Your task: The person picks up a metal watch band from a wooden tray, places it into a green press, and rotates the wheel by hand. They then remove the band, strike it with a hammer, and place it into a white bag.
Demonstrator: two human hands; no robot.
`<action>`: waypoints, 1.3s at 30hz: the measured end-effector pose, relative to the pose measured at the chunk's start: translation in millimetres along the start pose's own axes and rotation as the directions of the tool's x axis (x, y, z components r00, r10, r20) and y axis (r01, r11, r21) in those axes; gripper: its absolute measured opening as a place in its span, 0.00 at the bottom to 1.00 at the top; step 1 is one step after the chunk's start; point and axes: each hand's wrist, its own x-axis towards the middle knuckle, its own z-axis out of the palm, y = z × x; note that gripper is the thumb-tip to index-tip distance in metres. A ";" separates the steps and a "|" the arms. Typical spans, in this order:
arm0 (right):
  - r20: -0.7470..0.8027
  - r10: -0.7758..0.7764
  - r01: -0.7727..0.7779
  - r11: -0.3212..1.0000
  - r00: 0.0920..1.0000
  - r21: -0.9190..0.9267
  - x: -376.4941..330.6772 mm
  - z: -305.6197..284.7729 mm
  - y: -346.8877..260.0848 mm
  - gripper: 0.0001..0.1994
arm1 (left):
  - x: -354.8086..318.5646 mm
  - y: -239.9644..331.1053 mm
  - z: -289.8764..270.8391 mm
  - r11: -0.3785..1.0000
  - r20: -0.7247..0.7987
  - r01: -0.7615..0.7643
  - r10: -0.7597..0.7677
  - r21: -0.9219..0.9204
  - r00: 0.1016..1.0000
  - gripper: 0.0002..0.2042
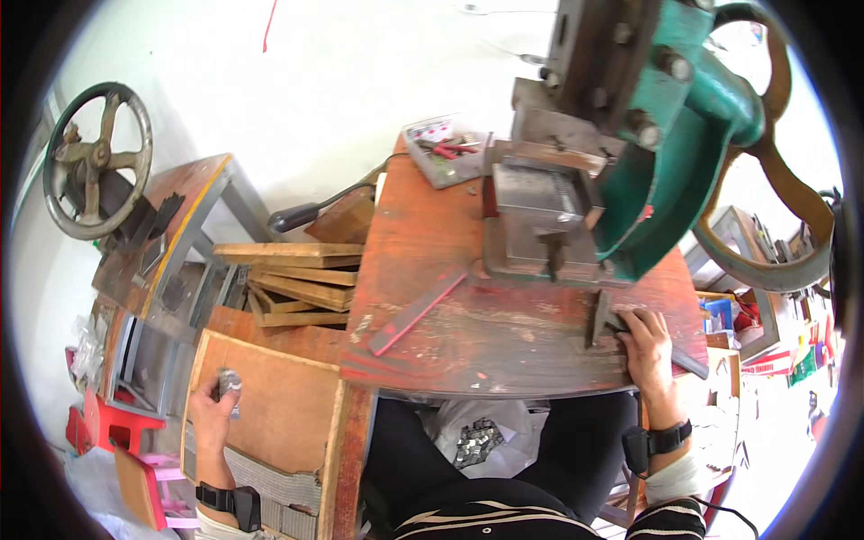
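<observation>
While green press [666, 135] looms over red worn bench [504, 333], right hand [646, 346] rests at bench's right edge, fingers curled round dark metal bar [601, 319]: likely heavy, stiff, best gripped mid-length. Left hand [211, 414], low over wooden board [279, 405], closes on stack of small grey metal pieces [229, 385]: light, rigid, probably sharp-edged, likely slippery; pinch by flat faces.

The press [621, 135] stands at the table's [468, 333] far right corner, a tray of tools [441, 148] at its left along the far edge. A flat bar [416, 310] lies near the left edge. Stacked boards [292, 279] sit beyond that edge, a handwheel [97, 160] farther left.
</observation>
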 end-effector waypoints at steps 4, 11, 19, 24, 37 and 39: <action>-0.006 0.083 -0.083 0.995 0.997 -0.054 -11.7 -10.4 40.8 0.20 | -33.8 141.9 88.9 0.917 0.356 -0.264 0.364 -0.299 0.861 0.19; 0.074 -0.084 0.050 0.925 0.994 0.378 5.0 -17.9 -41.1 0.30 | -76.9 239.3 237.1 0.479 0.639 -0.872 0.703 -0.100 0.313 0.25; 0.339 -0.247 -0.028 0.771 0.908 0.636 39.4 26.3 -38.3 0.41 | -79.1 218.7 256.2 0.431 0.612 -0.866 0.764 -0.252 0.202 0.32; 0.248 -0.099 0.017 0.949 0.964 0.316 25.5 25.3 -52.9 0.47 | -90.3 204.9 257.5 0.480 0.508 -0.838 0.806 -0.260 0.304 0.36; 0.333 -0.243 0.021 0.834 0.911 0.551 48.0 22.3 -61.6 0.39 | -85.9 200.3 253.0 0.484 0.416 -0.833 0.838 -0.267 0.353 0.31; 0.366 -0.213 -0.036 0.823 0.906 0.568 46.2 23.1 -60.4 0.38 | -86.9 201.9 247.8 0.502 0.412 -0.829 0.828 -0.246 0.379 0.30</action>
